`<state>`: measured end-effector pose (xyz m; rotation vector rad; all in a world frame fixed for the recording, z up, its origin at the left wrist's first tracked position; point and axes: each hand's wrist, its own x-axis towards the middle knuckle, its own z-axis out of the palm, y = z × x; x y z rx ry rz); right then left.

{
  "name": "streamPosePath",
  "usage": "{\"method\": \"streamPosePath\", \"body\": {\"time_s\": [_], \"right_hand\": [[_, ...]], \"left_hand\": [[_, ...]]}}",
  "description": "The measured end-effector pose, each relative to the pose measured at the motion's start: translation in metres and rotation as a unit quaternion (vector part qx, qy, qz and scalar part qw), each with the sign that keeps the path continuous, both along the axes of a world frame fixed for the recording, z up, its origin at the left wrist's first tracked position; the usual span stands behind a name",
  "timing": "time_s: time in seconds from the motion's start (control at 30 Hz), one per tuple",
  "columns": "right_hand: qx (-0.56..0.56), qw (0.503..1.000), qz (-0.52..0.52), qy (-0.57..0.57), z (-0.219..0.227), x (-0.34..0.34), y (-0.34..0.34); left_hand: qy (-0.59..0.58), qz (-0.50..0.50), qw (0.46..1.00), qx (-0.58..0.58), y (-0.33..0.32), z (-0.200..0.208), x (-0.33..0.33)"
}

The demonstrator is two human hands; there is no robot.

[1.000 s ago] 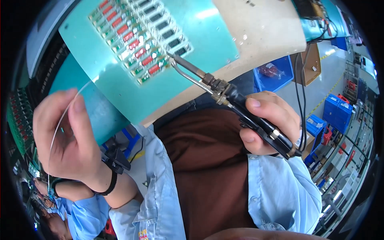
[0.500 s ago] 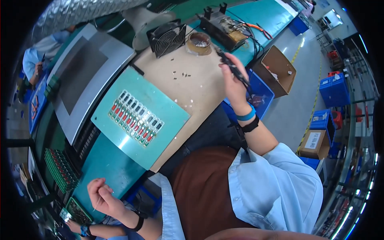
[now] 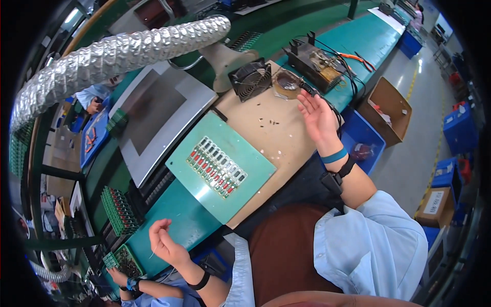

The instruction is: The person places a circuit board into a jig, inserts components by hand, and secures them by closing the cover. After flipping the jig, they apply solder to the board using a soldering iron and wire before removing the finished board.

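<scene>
My right hand (image 3: pixel 319 120) is open, palm showing and fingers spread. Just beyond its fingertips is a black-handled tool (image 3: pixel 308 88), beside a round brown tub (image 3: pixel 287 83). My left hand (image 3: pixel 166 244) is closed in a pinch over the near left of the bench, with a thin pale wire (image 3: pixel 154 251) sticking out below the fingers. Between the hands a light green plate (image 3: pixel 245 156) lies on brown cardboard (image 3: pixel 294 138). On the plate sits a panel of small circuit boards (image 3: pixel 217 168) with rows of red and dark parts.
A black fan (image 3: pixel 250 81) and a worn metal unit with cables (image 3: pixel 317 64) stand at the back. A silver duct (image 3: pixel 123 51) arches over the far left. Blue bin (image 3: pixel 376 134) and cardboard box (image 3: pixel 384 110) are at right. Another person's hand (image 3: pixel 118 277) works at lower left.
My right hand has let go of the black-handled tool, which now lies near the tub, and its fingers have opened. The left hand keeps its pinch. The whole view has shifted.
</scene>
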<state>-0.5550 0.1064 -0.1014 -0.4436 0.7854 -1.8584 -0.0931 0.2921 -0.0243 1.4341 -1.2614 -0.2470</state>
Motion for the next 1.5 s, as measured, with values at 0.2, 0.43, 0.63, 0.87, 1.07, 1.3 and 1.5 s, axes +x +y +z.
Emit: {"method": "streamPosePath", "body": {"time_s": [0.2, 0.43, 0.63, 0.87, 1.07, 1.3, 1.5], "right_hand": [[0.058, 0.964, 0.096, -0.239, -0.008, 0.014, -0.024], [0.061, 0.958, 0.263, 0.095, 0.023, 0.082, 0.038], [-0.007, 0.851, 0.397, 0.344, 0.024, 0.118, 0.047], [-0.016, 0.875, 0.414, 0.252, 0.031, 0.11, 0.061], [-0.127, 0.909, 0.356, 0.176, 0.051, 0.106, 0.092], [-0.231, 0.724, 0.144, 0.634, 0.096, 0.076, 0.046], [-0.062, 0.799, 0.574, 0.171, 0.122, 0.053, 0.058]], "left_hand": [[0.014, -0.032, 0.992, 0.124, -0.004, -0.011, 0.003], [0.043, -0.032, 0.95, 0.307, -0.025, -0.014, -0.041], [0.051, -0.05, 0.949, 0.308, -0.043, -0.038, -0.044], [0.139, -0.097, 0.954, 0.249, -0.031, -0.03, -0.058], [0.208, -0.153, 0.966, 0.026, -0.01, 0.04, -0.093], [-0.183, -0.091, 0.978, -0.044, 0.002, 0.101, -0.102], [-0.437, -0.128, 0.888, -0.072, 0.008, 0.085, -0.102]]}}
